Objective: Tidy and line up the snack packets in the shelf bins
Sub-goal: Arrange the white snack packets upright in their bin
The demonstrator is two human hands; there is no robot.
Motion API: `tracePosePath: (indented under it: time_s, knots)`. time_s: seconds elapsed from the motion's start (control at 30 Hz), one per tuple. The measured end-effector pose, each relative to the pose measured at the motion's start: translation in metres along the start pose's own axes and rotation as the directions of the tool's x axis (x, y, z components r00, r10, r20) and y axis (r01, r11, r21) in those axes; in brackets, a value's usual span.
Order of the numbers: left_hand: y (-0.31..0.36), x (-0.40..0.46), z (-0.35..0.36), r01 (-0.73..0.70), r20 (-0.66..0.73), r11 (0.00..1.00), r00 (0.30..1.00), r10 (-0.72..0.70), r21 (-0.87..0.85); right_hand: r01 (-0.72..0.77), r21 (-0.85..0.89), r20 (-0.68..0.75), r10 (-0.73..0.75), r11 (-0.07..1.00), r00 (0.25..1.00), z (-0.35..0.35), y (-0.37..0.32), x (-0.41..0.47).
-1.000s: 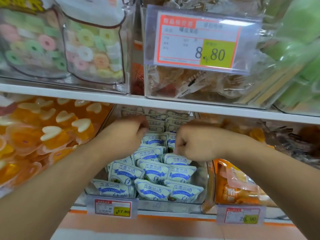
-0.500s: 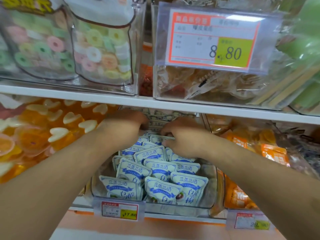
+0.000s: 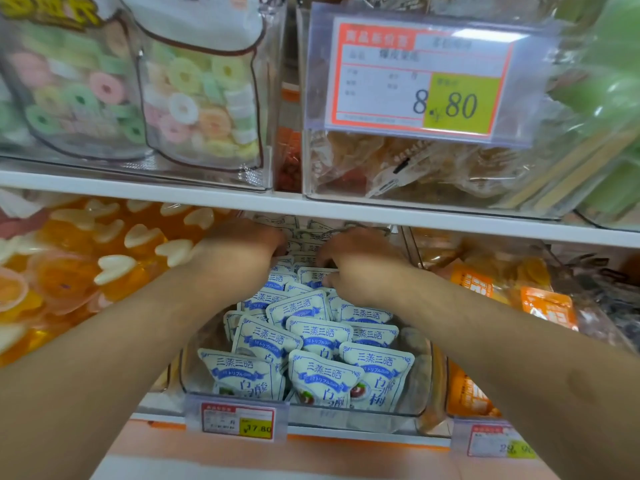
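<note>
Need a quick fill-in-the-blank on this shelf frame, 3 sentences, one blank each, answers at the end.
1. Both hands, left hand and right hand, reach into the clear bin of blue-and-white ____.
2. The price tag on that bin reads ____.
3. The large price tag on the upper shelf reads ____.

Missing words: packets; 17.80; 8.80

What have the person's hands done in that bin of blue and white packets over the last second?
Both hands reached deeper into the bin, under the upper shelf. A second ago they were fists above the middle packets; now the left hand and right hand work among the rear blue and white packets, the right thumb pressing one. Whether either grips a packet is hidden. The front packets and the 17.80 price tag stayed put.
</note>
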State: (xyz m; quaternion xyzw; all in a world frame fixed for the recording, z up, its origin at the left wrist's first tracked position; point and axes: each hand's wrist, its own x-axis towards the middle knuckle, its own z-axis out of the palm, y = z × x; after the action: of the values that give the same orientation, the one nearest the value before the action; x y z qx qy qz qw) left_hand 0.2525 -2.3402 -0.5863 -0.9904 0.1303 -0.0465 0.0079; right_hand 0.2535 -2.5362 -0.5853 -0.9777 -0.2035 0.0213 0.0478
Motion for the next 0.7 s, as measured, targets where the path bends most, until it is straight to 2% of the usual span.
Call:
tracePosePath:
  time_s: [0.2, 0.33, 0.43, 0.53, 0.6, 0.7]
  knots:
    - [-0.003, 0.002, -0.007, 0.000, 0.085, 0.999, 0.996, 0.004, -0.047, -0.022, 0.035, 0.043, 0.021, 0.999, 0.999, 0.005, 0.001, 0.003]
    - [-0.006, -0.001, -0.013, 0.014, 0.134, 0.994, 0.991, 0.001, -0.107, -0.038, 0.189, 0.103, 0.019, 0.981, 0.995, -0.005, 0.000, -0.003]
    - [-0.007, -0.006, -0.017, -0.015, 0.116, 0.995, 0.993, 0.026, -0.097, -0.073, 0.247, 0.018, 0.070, 0.966, 0.997, -0.007, 0.002, -0.005]
    - [-0.006, -0.011, -0.016, -0.057, 0.077, 0.998, 0.995, 0.059, -0.022, -0.057, 0.153, -0.050, 0.065, 0.987, 0.997, -0.004, 0.000, -0.005]
    - [-0.005, -0.015, -0.014, -0.060, 0.043, 0.998, 0.997, 0.059, 0.029, -0.025, 0.048, 0.012, 0.024, 0.999, 1.000, -0.004, -0.001, -0.005]
    - [-0.003, -0.018, -0.012, -0.063, -0.004, 0.997, 0.998, 0.063, 0.037, -0.019, 0.088, 0.046, 0.015, 0.996, 0.999, -0.016, 0.005, -0.012]
